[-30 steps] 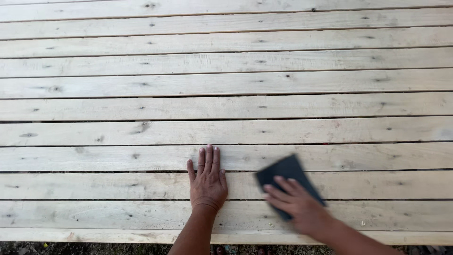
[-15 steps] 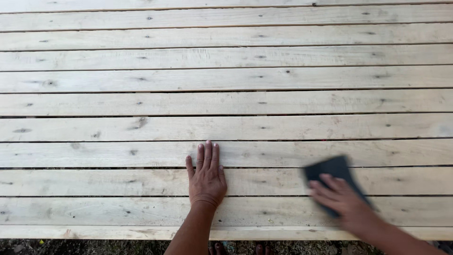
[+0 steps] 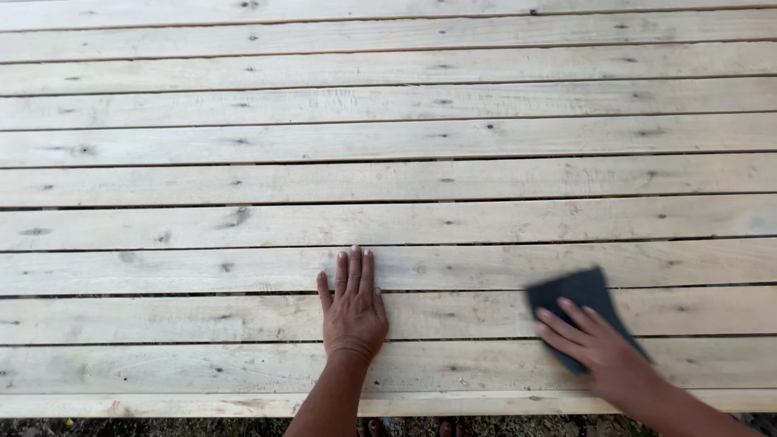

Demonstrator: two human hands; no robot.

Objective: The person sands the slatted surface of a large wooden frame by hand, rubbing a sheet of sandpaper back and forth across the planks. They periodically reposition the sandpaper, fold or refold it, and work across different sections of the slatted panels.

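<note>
Across the whole view runs a bench (image 3: 388, 186) of pale, unfinished wooden planks laid side by side, with narrow dark gaps between them and small knots scattered over the grain. Below its near edge shows a thin strip of dark ground (image 3: 162, 426). On the planks near that edge, the left hand (image 3: 353, 311) lies palm down, its fingers (image 3: 354, 271) straight, close together and holding nothing. Well apart to its right, the right hand (image 3: 595, 348) presses flat on a dark sheet of sandpaper (image 3: 576, 293), fingers spread slightly over the sheet rather than curled around it. That sheet lies flat on the wood, spanning the gap between two planks, its far half uncovered.
</note>
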